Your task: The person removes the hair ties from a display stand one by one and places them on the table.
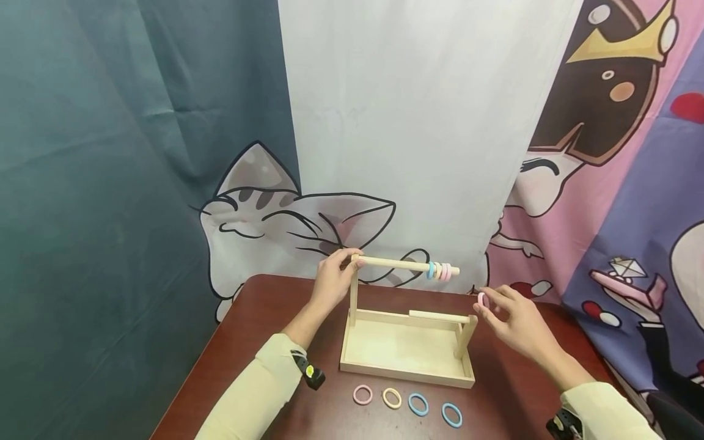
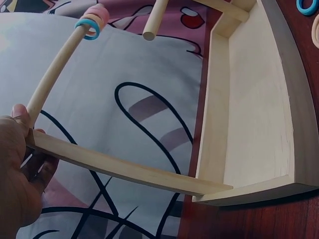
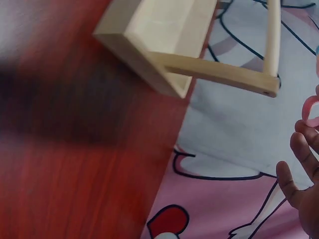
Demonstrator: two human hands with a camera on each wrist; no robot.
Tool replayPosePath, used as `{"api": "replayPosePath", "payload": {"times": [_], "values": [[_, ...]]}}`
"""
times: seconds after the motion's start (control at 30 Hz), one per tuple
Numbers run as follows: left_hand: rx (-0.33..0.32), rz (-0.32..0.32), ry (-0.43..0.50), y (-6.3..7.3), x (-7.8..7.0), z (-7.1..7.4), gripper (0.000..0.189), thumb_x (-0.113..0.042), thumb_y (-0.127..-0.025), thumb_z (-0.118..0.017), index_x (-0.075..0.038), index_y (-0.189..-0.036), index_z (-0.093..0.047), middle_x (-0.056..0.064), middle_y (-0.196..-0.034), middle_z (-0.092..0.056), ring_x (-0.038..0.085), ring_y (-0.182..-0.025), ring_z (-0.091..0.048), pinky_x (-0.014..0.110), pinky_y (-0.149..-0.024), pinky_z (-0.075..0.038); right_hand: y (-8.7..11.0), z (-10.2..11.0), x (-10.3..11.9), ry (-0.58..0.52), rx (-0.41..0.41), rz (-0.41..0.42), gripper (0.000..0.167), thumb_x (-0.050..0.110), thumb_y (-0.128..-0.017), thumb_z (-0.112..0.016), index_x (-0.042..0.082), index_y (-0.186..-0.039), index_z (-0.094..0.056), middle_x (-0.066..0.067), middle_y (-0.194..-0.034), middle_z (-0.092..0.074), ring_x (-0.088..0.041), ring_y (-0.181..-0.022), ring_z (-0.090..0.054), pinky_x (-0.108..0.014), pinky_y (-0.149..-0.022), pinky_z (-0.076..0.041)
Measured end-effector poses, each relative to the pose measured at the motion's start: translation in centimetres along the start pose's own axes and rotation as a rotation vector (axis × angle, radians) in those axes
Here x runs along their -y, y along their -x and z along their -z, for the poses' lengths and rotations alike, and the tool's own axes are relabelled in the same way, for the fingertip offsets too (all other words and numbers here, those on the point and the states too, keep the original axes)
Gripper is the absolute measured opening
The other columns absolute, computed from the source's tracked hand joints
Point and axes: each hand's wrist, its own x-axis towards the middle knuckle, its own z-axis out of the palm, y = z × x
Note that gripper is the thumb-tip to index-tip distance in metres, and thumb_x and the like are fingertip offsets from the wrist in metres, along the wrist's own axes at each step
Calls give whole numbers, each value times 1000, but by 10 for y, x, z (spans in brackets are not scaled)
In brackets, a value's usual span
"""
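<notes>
My left hand (image 1: 334, 278) grips the top of the tall post (image 1: 354, 299) at the left end of a wooden stand, where the upper rod (image 1: 393, 263) joins it. Near that rod's free right end hang several rings (image 1: 438, 271), blue, yellowish and pink. Between thumb and fingers, my right hand (image 1: 511, 318) pinches a pink ring (image 1: 483, 300), held apart from the rod tip and to its right. In the right wrist view the pink ring (image 3: 307, 110) shows at the right edge, partly cut off.
The stand's shallow wooden tray (image 1: 404, 373) sits on the dark red table (image 1: 264, 311). A shorter lower rod (image 1: 438, 316) extends left from the right post (image 1: 466, 337). In front lie a pink ring (image 1: 362, 395), a yellow ring (image 1: 392, 398) and two blue rings (image 1: 452, 415). A printed curtain (image 1: 429, 122) hangs behind.
</notes>
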Motion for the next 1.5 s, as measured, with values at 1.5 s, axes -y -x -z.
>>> {"api": "replayPosePath", "payload": {"times": [1.5], "values": [[-29,-91,-63,0,0,0,29,-34,-96,-81,-18,-120,-82,6,-110,-81,24,-87,-66,44,-88,-59,137,-43,13,126,471,272,24,40,-87,-92,32,-85,-70,24,-81,-54,10,-71,-38,-28,-58,-36]]}}
